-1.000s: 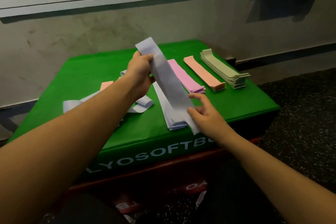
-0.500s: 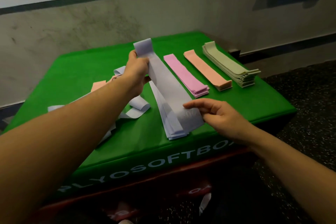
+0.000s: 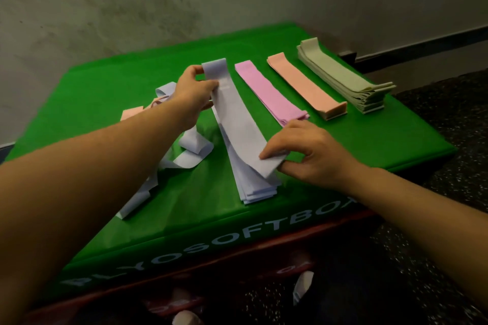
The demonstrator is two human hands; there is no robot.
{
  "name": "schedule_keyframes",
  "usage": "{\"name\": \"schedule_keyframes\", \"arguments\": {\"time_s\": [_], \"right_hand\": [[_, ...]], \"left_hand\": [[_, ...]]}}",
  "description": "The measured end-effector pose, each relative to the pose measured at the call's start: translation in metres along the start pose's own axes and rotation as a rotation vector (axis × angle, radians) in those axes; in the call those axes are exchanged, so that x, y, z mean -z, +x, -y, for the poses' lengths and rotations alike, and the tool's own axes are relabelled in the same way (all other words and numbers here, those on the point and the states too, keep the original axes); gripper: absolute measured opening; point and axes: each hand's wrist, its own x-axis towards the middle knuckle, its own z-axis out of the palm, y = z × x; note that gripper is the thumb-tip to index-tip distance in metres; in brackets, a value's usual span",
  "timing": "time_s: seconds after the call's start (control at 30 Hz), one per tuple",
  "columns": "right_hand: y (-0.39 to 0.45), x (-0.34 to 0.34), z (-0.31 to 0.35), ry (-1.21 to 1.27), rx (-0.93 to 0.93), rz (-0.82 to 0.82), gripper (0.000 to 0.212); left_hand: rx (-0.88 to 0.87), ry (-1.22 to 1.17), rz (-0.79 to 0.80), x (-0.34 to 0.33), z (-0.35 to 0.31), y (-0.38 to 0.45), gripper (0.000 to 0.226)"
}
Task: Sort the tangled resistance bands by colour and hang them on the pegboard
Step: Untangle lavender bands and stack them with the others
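while both hands stretch one flat lavender rubber band (image 3: 237, 124) taut, it hangs over the lavender stack (image 3: 257, 190) for alignment. left hand (image 3: 194, 90) pinches its far end; right hand (image 3: 309, 155) fingers (image 3: 272, 152) pinch the near end.

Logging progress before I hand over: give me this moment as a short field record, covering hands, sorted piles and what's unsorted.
left hand: pinches far end of lavender band
right hand: pinches its near end
band position: above lavender pile
sorted piles: lavender, pink pile, peach pile, sage pile
unsorted: tangle of lavender and peach bands, left of the piles
surface: green box
pegboard: not in view
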Motion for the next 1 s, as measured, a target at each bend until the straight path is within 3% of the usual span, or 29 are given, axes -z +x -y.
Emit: {"name": "schedule_keyframes", "arguments": {"time_s": [0.3,0.47,0.8,0.9,1.0], "right_hand": [[0.001,-0.021,-0.018,-0.075,0.127,0.193,0.019],[-0.002,-0.02,-0.019,0.037,0.069,0.226,0.024],[-0.006,-0.023,-0.02,-0.039,0.102,0.225,0.028],[-0.006,-0.021,-0.02,0.051,0.03,0.191,0.034],[-0.005,-0.02,-0.02,0.134,-0.064,0.166,0.035]], "left_hand": [[-0.037,0.187,0.007,-0.008,0.027,0.034,0.031],[-0.099,0.331,0.041,-0.013,0.035,0.039,0.048],[-0.222,0.727,0.045,-0.006,0.041,0.047,0.044],[-0.266,0.671,0.006,-0.001,0.037,0.043,0.041],[-0.301,0.568,-0.009,0.007,0.031,0.03,0.022]]}}
